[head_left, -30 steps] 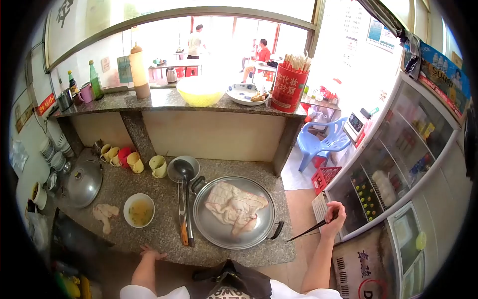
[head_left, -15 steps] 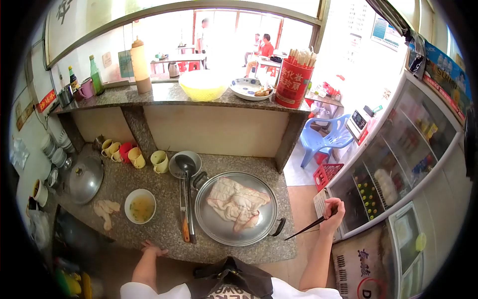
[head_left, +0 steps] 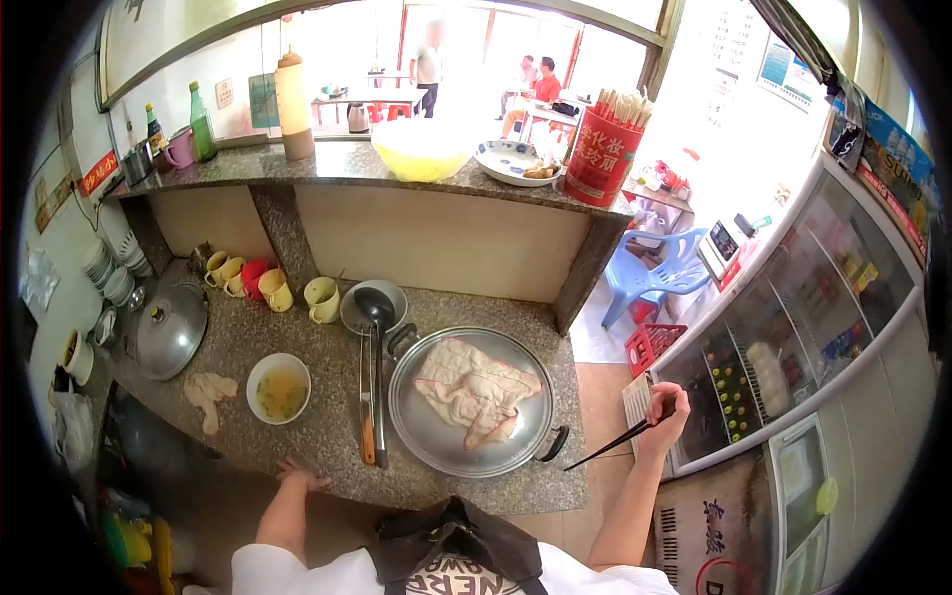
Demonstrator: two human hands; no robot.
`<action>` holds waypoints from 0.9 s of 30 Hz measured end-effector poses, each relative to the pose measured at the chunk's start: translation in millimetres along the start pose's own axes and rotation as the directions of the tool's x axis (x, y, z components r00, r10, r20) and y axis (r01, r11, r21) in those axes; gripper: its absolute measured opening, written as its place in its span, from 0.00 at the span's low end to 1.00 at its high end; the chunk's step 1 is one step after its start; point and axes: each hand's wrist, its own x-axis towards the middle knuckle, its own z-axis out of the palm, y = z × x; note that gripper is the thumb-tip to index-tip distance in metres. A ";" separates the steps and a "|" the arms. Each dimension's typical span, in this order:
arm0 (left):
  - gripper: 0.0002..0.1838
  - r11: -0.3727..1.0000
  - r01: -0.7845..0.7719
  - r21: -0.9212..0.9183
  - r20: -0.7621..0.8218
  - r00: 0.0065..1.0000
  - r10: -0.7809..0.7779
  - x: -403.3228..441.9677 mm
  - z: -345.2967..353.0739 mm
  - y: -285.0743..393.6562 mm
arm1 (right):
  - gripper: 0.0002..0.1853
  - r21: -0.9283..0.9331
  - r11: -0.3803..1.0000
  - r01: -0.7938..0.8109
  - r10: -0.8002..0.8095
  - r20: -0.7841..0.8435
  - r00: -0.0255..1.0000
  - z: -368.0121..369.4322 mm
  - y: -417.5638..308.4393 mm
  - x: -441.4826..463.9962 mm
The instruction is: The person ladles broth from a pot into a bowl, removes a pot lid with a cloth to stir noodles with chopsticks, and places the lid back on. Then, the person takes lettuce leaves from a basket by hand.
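Note:
My right hand (head_left: 668,418) grips a pair of dark chopsticks (head_left: 617,445), their tips pointing left and down past the counter's right end. With fingers spread, my left hand (head_left: 300,474) rests on the front edge of the speckled stone counter (head_left: 337,436). Just beyond it stands a white bowl of soup (head_left: 279,389) with green bits in it. A wide metal lid or pan (head_left: 416,436) with dark handles lies between my hands, and a crumpled whitish cloth (head_left: 476,389) is spread on top. Left of that lie a black ladle (head_left: 376,307) and an orange-handled utensil (head_left: 368,436).
Several cups (head_left: 276,291) line the back of the counter. A domed metal lid (head_left: 171,332) and a rag (head_left: 208,399) sit at left. The upper ledge holds a yellow basket (head_left: 421,154), a plate (head_left: 509,165) and a red chopstick tin (head_left: 603,154). A glass-door fridge (head_left: 793,327) stands at right.
The view has tilted and shifted slightly. Both hands keep nearly the same poses, and the chopsticks stay in my right hand. Nothing on the counter has visibly been moved.

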 end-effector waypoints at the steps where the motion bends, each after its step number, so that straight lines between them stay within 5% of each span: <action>1: 0.49 1.000 0.002 -0.002 0.010 1.000 -0.002 4.6 2.5 -0.3 | 0.21 0.002 1.000 0.010 -0.010 -0.011 1.000 0.5 -0.7 -0.9; 23: 0.55 0.999 0.005 -0.050 -0.031 0.999 -0.007 -10.7 -2.9 -0.1 | 0.24 -0.064 0.998 -0.012 0.008 -0.069 0.998 -7.6 -2.3 -8.9; 27: 0.55 0.998 0.016 -0.068 -0.014 1.000 -0.017 -29.5 -11.2 3.0 | 0.28 0.154 0.970 0.190 -0.232 0.336 0.913 15.4 -73.1 -9.1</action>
